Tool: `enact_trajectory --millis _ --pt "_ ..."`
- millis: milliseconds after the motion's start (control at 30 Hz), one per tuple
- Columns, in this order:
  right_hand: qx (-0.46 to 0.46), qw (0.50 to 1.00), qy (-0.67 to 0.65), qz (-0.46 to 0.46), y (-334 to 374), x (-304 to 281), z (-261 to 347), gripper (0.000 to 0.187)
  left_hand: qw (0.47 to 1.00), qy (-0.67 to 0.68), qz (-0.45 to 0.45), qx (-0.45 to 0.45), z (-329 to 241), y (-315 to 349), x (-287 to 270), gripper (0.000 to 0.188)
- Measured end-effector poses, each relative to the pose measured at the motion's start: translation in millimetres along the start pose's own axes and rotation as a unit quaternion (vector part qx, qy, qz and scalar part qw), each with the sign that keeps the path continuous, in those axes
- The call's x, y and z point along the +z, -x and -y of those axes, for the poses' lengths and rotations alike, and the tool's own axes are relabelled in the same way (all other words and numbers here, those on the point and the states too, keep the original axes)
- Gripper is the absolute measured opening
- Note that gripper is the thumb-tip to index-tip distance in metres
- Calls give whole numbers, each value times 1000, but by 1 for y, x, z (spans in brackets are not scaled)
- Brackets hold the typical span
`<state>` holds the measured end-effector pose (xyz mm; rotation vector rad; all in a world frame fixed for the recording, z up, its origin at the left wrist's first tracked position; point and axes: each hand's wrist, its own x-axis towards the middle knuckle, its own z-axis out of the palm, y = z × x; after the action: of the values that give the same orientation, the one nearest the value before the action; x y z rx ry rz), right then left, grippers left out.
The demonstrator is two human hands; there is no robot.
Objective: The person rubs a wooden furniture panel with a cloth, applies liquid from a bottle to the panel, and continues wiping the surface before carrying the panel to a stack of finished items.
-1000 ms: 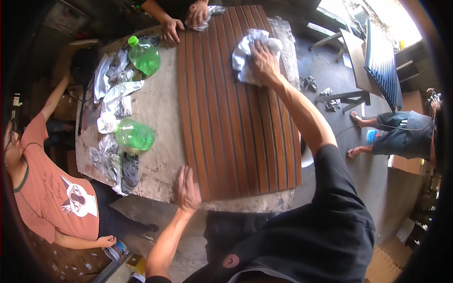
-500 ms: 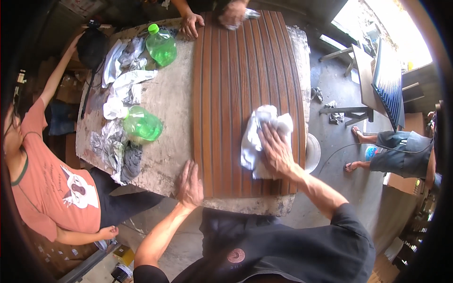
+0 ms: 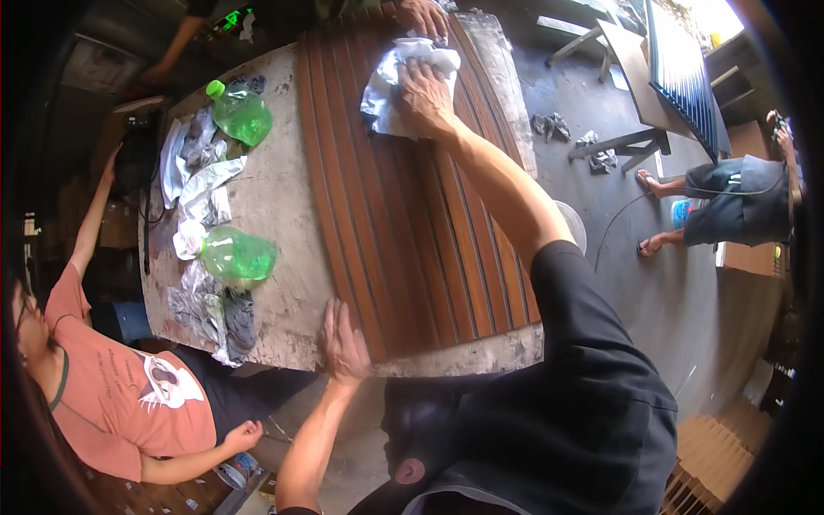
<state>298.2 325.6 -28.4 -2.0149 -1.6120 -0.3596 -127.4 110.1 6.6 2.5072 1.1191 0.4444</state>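
A brown slatted panel [image 3: 378,215] with dark grooves lies lengthwise on a worn, stained table [image 3: 292,180]. My right hand [image 3: 427,99] is stretched to the panel's far part. Under its fingers it holds a white cloth [image 3: 386,90], bunched and pressed against the slats. My left hand [image 3: 346,348] rests with fingers extended at the panel's near left corner and holds nothing. Just beyond the cloth, another person's hand [image 3: 422,17] is over the panel's far end; what it holds is partly hidden.
Left of the panel lie two bottles of green liquid, one far [image 3: 243,116] and one near [image 3: 240,254], among crumpled rags [image 3: 206,193]. A person in an orange shirt [image 3: 129,403] is at the left. At right are a stand [image 3: 639,142] with a dark ribbed panel [image 3: 682,73] and another person's legs [image 3: 730,206].
My right hand has slid the white cloth from the panel's near right part to its far part. The view has shifted; my left hand stays at the near left corner.
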Motion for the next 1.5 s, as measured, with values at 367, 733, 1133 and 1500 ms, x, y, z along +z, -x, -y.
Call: enact_trajectory --millis 367,733,1133,1500 --pt "123 986 61 97 58 -48 -36 59 1000 -2 -22 21 8 7 11 54" --pt "159 981 58 92 169 -120 -9 59 998 8 -50 36 14 12 11 48" --pt "257 961 83 56 298 -192 59 56 998 3 -37 49 16 10 11 50" --pt "595 725 -177 -299 361 -263 91 30 992 56 12 111 33 -2 5 54"
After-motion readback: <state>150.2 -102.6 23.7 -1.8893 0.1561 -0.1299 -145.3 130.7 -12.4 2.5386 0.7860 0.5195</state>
